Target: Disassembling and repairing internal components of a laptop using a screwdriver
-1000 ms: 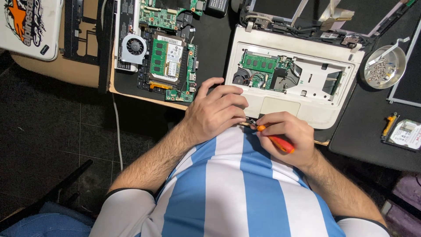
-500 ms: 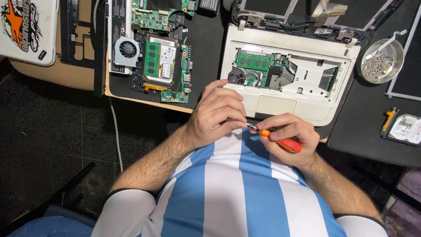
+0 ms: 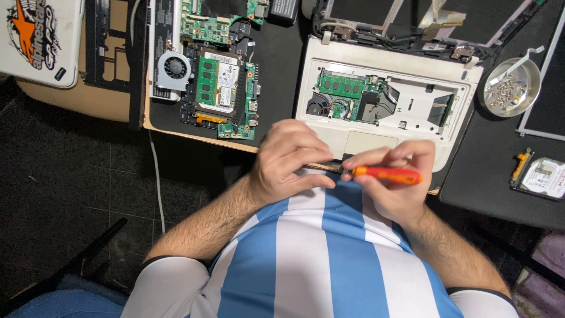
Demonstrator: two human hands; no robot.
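Holding a small dark part point(image 3: 329, 167) between them, both hands work close against the striped shirt point(image 3: 329, 259), just below the near edge of the white laptop base point(image 3: 376, 144). The left hand point(image 3: 291, 159) is curled shut around the part's left end, fingers folded over it, so little of it shows. The right hand point(image 3: 397, 179) is closed on an orange screwdriver point(image 3: 388, 174), which lies almost level with its tip pointing to 9 o'clock and meeting the part where the two hands come together. What the part is cannot be told; it is mostly hidden.

At 12 o'clock from the hands, the laptop base lies with its keyboard off, a green memory stick point(image 3: 341, 85) and a fan point(image 3: 318, 107) exposed, and the screen frame point(image 3: 412, 17) stripped beyond it. At 10 o'clock lies a second bare mainboard point(image 3: 220, 82) with its round fan point(image 3: 175, 66) on a dark mat. At 2 o'clock a metal dish point(image 3: 511, 88) holds many loose screws, and at 3 o'clock a hard drive point(image 3: 544, 176) lies on the dark table.

Judging by this, the strip-down looks well advanced: covers removed, screws collected, drive out. The board in the white base is not yet lifted, and the part in hand seems mid-unscrewing.
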